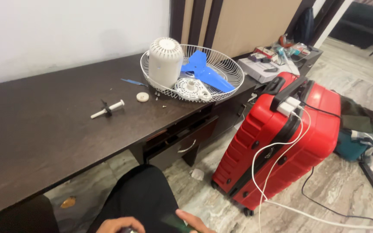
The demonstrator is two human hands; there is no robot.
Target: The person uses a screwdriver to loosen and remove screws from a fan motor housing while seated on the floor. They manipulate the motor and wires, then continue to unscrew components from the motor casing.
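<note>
Both hands sit low by the person's knee. The left hand and right hand curl around a small dark thing, far below the desk.

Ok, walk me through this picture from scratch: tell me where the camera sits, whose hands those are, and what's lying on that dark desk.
There is no machine here. A person wears the camera on their head, so the one picture looks down past their dark-trousered knee. Their two bare hands show at the bottom edge: the left hand and the right hand close together around a small dark object, too cut off to identify or to judge the grip.

On the dark wooden desk lies a round white wire fan guard. Inside it sit a white cylindrical motor housing, a blue plastic fan blade and a white round slotted plastic part. Beside the guard lie a small white disc and a white rod with a dark collar.

A red hard-shell suitcase stands on the floor, white cables draped over it.
</note>
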